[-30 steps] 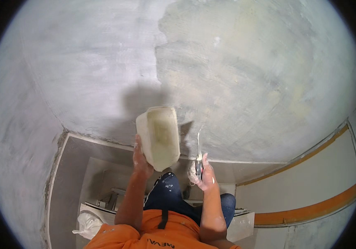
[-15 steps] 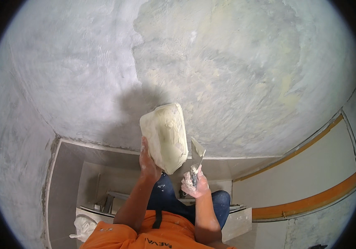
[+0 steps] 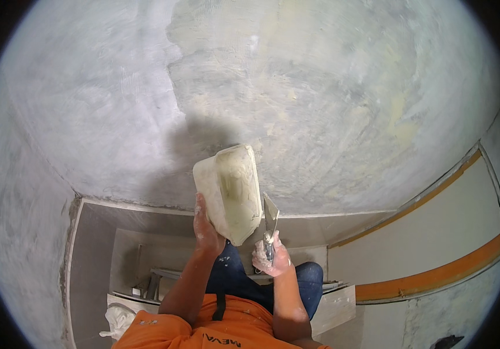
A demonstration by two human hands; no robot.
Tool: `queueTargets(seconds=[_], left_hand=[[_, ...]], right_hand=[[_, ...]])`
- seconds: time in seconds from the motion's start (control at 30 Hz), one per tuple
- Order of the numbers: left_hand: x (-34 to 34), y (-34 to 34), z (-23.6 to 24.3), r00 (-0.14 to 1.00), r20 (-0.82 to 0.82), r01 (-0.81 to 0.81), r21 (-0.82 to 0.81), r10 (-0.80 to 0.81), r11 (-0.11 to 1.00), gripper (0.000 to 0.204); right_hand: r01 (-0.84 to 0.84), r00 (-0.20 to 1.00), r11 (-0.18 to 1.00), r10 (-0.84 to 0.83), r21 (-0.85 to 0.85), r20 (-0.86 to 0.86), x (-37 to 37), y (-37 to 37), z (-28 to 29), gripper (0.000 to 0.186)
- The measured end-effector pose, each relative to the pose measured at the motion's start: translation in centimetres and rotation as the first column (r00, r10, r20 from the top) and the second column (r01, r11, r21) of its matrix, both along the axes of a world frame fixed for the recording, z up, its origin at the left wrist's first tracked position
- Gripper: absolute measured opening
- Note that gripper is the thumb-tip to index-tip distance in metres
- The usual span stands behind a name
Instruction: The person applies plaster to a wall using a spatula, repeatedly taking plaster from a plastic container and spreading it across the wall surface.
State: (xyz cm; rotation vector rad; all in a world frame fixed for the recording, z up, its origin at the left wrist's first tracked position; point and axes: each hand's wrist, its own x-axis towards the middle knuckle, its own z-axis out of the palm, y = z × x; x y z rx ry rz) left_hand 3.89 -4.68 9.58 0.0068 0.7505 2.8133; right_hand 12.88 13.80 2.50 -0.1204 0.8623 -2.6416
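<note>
My left hand (image 3: 206, 230) is closed on the side of a cream plastic tub (image 3: 206, 177), holding it tilted in front of the wall. Pale filler coats the tub's inner walls and bottom. To the right of the tub, my right hand (image 3: 271, 256) wraps round the handle of a putty knife (image 3: 271, 216). The blade points up beside the tub's right rim, with some filler on it. I cannot tell whether blade and rim touch. White filler smears cover the fingers of my right hand.
A plastered wall (image 3: 296, 110) with grey and whitish patches fills the view ahead. Below it is a recessed ledge (image 3: 93, 250). A white bag (image 3: 119, 319) lies at lower left. On the right stands a pale panel with an orange-brown wooden edge (image 3: 430, 287).
The lumps of filler along the tub's inside and right rim are mostly gone, leaving a thinner coat. The putty knife has moved slightly left, closer to the tub, its blade turned more edge-on.
</note>
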Motion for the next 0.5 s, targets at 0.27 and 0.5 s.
queueTargets(seconds=[0.27,0.5], left_hand=[[0.3,0.3,0.5,0.998,-0.063,-0.027,-0.065,0.023,0.998,0.070],[-0.3,0.7,-1.6,0.991,-0.132,-0.030,-0.105,0.016,0.994,0.070]], right_hand=[[0.056,0.998,0.993,-0.059,0.101,0.025,0.4,0.2,0.7,0.064],[0.081,0.991,0.978,-0.100,0.194,0.090,0.4,0.6,1.5,0.067]])
